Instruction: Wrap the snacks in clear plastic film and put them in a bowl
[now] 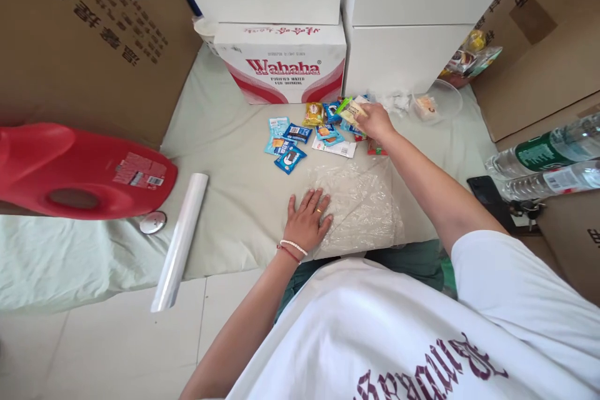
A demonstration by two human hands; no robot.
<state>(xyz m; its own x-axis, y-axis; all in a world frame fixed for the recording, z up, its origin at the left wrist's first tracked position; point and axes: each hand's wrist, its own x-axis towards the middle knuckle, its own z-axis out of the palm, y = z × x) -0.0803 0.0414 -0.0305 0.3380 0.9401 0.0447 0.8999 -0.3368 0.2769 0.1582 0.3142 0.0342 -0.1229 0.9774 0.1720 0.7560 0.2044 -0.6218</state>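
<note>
My right hand [375, 121] grips a green-and-cream snack packet [349, 111] above a pile of small wrapped snacks. Beneath and beside it lie blue packets [325, 132], a yellow packet [314, 114] and a white packet [335, 147]. Left of that pile sits a smaller group of blue snack packets [290, 159]. My left hand [307, 220] rests flat with fingers spread, its thumb side at the left edge of a clear crinkled plastic bag [360, 209] spread on the cloth.
A white-and-red water carton [290, 69] stands behind the snacks. At left are a red jug [89, 169], a round lid [153, 222] and a roll of plastic film [182, 240]. A clear bowl [450, 100], water bottles [553, 150] and a phone [490, 200] are at right.
</note>
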